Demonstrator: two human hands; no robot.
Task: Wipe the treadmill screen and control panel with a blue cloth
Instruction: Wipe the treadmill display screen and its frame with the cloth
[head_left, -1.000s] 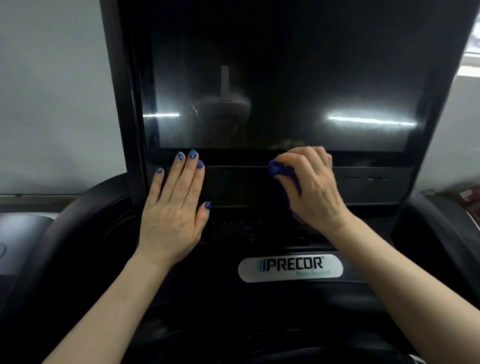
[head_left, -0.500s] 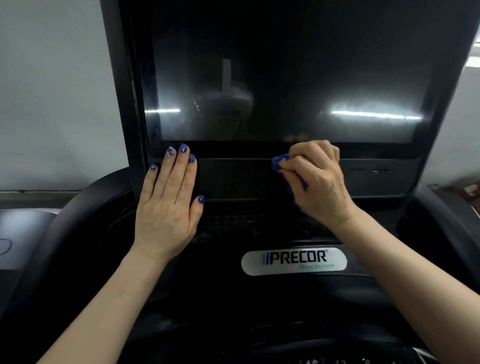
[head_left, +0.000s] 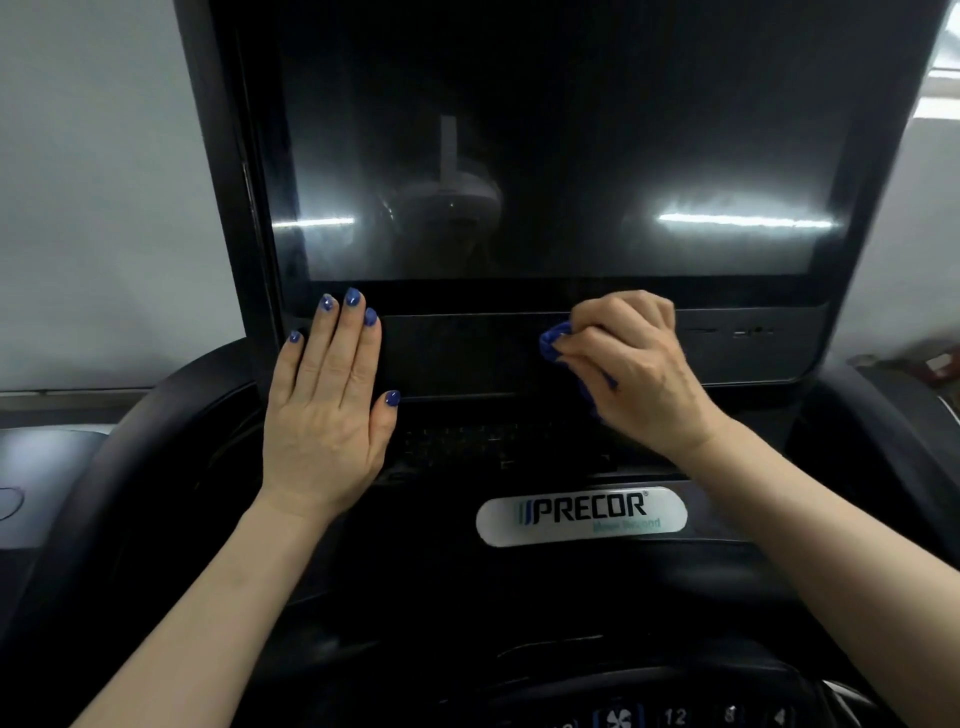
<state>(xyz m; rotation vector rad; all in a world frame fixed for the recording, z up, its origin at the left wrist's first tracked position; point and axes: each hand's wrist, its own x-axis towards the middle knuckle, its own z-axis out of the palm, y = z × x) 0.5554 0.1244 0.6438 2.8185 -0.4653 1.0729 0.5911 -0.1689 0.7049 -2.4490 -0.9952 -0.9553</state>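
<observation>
Right hand (head_left: 639, 364) gripped blue cloth (head_left: 556, 340) against the panel (head_left: 467, 353) under the treadmill screen (head_left: 545, 130).
Left hand (head_left: 327, 395) lay flat, fingers straight.

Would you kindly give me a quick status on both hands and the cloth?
Left hand flat on the panel, fingers straight. Right hand grips the bunched blue cloth against the panel, just below the screen. Nothing in the way.

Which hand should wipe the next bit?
The right hand: it already grips the blue cloth against the panel. The left hand lies flat, holding nothing.
</observation>
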